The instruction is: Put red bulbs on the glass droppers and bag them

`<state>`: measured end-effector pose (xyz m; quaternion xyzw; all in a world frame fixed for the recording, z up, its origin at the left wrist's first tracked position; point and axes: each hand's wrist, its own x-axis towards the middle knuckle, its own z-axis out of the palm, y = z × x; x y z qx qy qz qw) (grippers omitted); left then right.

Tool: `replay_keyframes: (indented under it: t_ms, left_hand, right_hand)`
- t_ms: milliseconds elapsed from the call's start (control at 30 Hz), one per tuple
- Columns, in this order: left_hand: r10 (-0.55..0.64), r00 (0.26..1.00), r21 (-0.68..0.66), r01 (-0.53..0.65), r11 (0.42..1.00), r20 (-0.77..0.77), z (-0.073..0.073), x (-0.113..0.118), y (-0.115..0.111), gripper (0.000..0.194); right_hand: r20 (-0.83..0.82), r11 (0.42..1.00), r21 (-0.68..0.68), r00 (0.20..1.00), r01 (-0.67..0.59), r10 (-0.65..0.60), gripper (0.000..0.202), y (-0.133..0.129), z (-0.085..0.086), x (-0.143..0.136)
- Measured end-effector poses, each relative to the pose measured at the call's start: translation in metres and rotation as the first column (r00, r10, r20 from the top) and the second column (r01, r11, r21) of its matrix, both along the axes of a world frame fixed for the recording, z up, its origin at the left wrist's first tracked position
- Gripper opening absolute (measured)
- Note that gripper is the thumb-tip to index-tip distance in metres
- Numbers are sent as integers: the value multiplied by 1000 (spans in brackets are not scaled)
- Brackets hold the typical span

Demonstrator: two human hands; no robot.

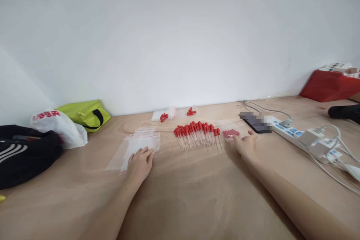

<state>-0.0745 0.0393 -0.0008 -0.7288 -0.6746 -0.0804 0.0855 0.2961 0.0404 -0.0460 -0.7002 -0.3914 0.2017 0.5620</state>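
Note:
My left hand [140, 165] lies with fingers outstretched on a stack of clear zip-lock bags [135, 140] with red seal lines. To the right of centre, my right hand [246, 146] has its thumb and fingers apart. It is beside a clear zip-lock bag [227, 125] holding several red-topped droppers [230, 133]; whether it touches the bag I cannot tell. Between the hands, a row of loose droppers with red bulbs [197, 129] and thin clear stems lies on the wooden table [180, 195], bulbs pointing away from me.
Near the wall lie more clear bags [156, 115] and small piles of red bulbs [164, 117]. To the right are a phone [255, 123], a power strip [287, 132] with chargers and cables, and a red bag [329, 86]. A green bag [87, 114], white plastic bag [69, 131] and black bag [30, 161] are left.

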Motion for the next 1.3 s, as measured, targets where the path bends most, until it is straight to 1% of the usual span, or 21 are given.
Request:
replay_keyframes:
  t_ms: [67,100,167,233,267,300,367,400,433,467,533,600,700,767,800,867,900,967,1033,1100,1300]
  left_hand:
    - [-40,999,103,37,994,19,-1,-2,0,25]
    - [-73,997,175,67,982,28,-1,-3,-1,24]
    - [-171,984,352,141,925,54,1,-2,-2,24]
    - [-333,940,499,253,829,75,6,3,-6,24]
    - [-442,894,533,338,775,75,8,6,-9,24]
    - [-563,823,527,447,723,74,10,11,-13,24]
    - [-785,613,421,690,589,94,13,21,-22,25]
    - [-849,513,354,776,522,127,14,26,-26,26]
    - [-881,444,278,836,473,165,15,31,-31,25]
    - [-889,409,202,871,447,204,16,36,-35,24]
    - [-871,417,63,893,446,259,19,42,-42,23]
    - [-833,478,-47,873,485,280,22,45,-46,27]
    - [-765,574,-142,817,558,293,23,46,-48,33]
    - [-734,608,-185,793,580,302,21,46,-48,36]
    - [-727,614,-205,789,580,309,20,46,-48,38]
    - [-722,611,-232,792,565,326,19,47,-47,40]
    - [-721,606,-240,795,556,336,18,47,-46,41]
    - [-717,601,-249,799,547,353,19,47,-45,41]
    - [-712,602,-258,798,544,360,20,47,-45,41]
    - [-711,603,-262,798,543,363,21,47,-45,42]
    - [-702,623,-302,782,545,345,21,47,-44,42]
  right_hand:
    - [219,993,-37,971,109,-98,41,-3,7,-9]
    - [294,994,-50,952,97,-78,37,-4,11,-14]
    - [462,991,-134,885,4,59,25,-1,19,-23]
    - [528,968,-240,829,-66,187,20,5,27,-29]
    - [541,955,-288,811,-70,223,20,8,31,-32]
    - [550,939,-338,796,-62,251,22,12,34,-34]
    - [565,900,-434,768,-35,302,25,19,38,-38]
    - [565,887,-461,763,-24,314,26,22,39,-41]
    - [564,879,-476,761,-17,320,26,24,40,-43]
    - [562,876,-482,762,-14,321,26,25,40,-45]
    - [559,879,-476,765,-19,319,26,26,41,-49]
    - [560,888,-458,766,-31,315,28,26,42,-50]
    - [569,911,-411,768,-44,294,34,22,46,-48]
    - [530,945,-307,805,-111,267,45,16,49,-46]
    - [469,960,-225,845,-169,259,51,12,50,-46]
    - [243,958,-29,927,-286,284,60,1,48,-48]
    - [106,944,59,942,-326,319,63,-5,45,-50]
    - [-108,918,162,918,-362,381,66,-18,38,-56]
    - [-208,907,209,890,-365,406,66,-29,31,-63]
    - [-258,908,222,877,-354,405,65,-36,25,-67]
    - [-358,910,235,840,-341,408,63,-38,19,-73]
